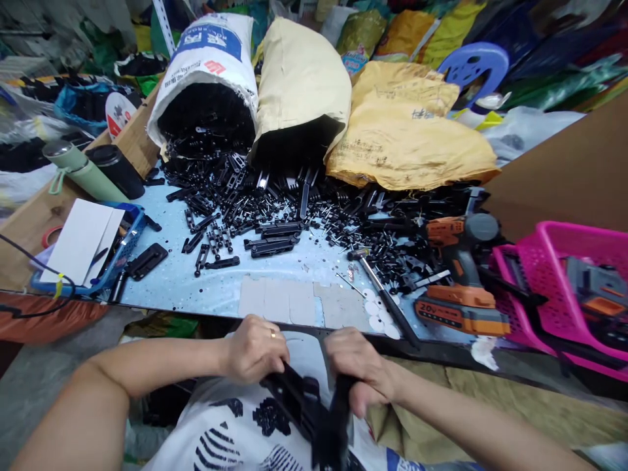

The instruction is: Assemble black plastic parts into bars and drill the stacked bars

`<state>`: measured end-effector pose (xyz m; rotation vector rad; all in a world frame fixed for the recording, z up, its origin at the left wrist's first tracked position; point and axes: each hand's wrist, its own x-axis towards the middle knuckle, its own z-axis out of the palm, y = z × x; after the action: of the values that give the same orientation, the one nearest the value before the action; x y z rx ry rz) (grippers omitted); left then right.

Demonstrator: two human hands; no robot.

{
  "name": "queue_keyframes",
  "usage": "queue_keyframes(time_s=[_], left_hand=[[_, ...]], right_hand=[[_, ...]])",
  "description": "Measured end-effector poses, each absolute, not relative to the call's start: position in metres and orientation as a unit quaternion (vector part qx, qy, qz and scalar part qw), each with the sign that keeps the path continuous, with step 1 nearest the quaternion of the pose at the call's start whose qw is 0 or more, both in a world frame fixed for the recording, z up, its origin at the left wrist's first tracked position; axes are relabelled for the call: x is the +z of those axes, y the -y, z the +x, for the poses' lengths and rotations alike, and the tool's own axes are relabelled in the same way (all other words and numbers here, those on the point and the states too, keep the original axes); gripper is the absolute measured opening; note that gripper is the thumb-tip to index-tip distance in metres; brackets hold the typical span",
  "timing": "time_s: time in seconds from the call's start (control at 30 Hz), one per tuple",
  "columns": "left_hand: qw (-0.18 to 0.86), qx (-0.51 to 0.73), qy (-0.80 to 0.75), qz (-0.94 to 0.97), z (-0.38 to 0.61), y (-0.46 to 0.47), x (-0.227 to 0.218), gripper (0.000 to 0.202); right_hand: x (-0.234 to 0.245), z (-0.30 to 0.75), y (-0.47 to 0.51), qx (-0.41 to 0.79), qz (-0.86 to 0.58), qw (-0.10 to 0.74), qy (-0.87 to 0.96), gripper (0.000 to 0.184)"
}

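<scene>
Both my hands are below the table's front edge, over my lap. My left hand (255, 350), a ring on one finger, is closed around one end of a black plastic part (307, 405). My right hand (358, 369) is closed on another black strip that meets the first in a V shape. Ahead on the light blue table (196, 281) lies a big heap of small black plastic pieces (294, 203) and a few longer black bars (272, 245).
Open sacks (210, 85) at the back spill black parts. An orange cordless drill (458, 275) and a hammer (380, 288) lie at right, beside a pink basket (554, 281). At left stand a blue tray with white paper (83, 245) and two bottles (98, 173).
</scene>
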<state>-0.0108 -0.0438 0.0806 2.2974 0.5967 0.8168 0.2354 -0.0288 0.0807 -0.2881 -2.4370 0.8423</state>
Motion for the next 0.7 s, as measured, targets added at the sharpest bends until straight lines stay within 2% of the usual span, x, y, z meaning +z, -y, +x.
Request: queue_keyframes(time_s=[0.1, 0.17, 0.27, 0.33, 0.43, 0.5, 0.57, 0.7], left_hand=[[0.344, 0.4, -0.21, 0.823, 0.005, 0.068, 0.083, 0.074], [0.3, 0.45, -0.226, 0.81, 0.016, 0.072, 0.071, 0.08], [0.175, 0.476, -0.238, 0.828, 0.021, 0.062, 0.042, 0.088], [0.084, 0.455, -0.29, 0.838, 0.016, 0.046, 0.023, 0.088], [0.006, 0.324, -0.407, 0.854, 0.0, 0.016, -0.002, 0.074], [-0.004, 0.218, -0.451, 0.865, -0.009, -0.004, -0.014, 0.059], [-0.007, 0.153, -0.479, 0.864, -0.012, -0.024, -0.02, 0.051], [-0.015, 0.138, -0.54, 0.83, -0.013, -0.07, -0.016, 0.051]], right_hand=[[0.062, 0.198, 0.052, 0.356, -0.116, 0.415, 0.829, 0.061], [0.036, 0.164, 0.056, 0.284, -0.25, 0.517, 0.768, 0.065], [0.002, 0.125, 0.034, 0.177, -0.453, 0.564, 0.668, 0.047], [-0.011, 0.12, -0.002, 0.168, -0.478, 0.562, 0.654, 0.038], [-0.017, 0.144, -0.086, 0.165, -0.459, 0.509, 0.709, 0.034], [-0.015, 0.166, -0.15, 0.16, -0.536, 0.472, 0.681, 0.035], [-0.012, 0.179, -0.208, 0.147, -0.611, 0.391, 0.672, 0.036], [-0.007, 0.172, -0.284, 0.102, -0.707, 0.267, 0.647, 0.036]])
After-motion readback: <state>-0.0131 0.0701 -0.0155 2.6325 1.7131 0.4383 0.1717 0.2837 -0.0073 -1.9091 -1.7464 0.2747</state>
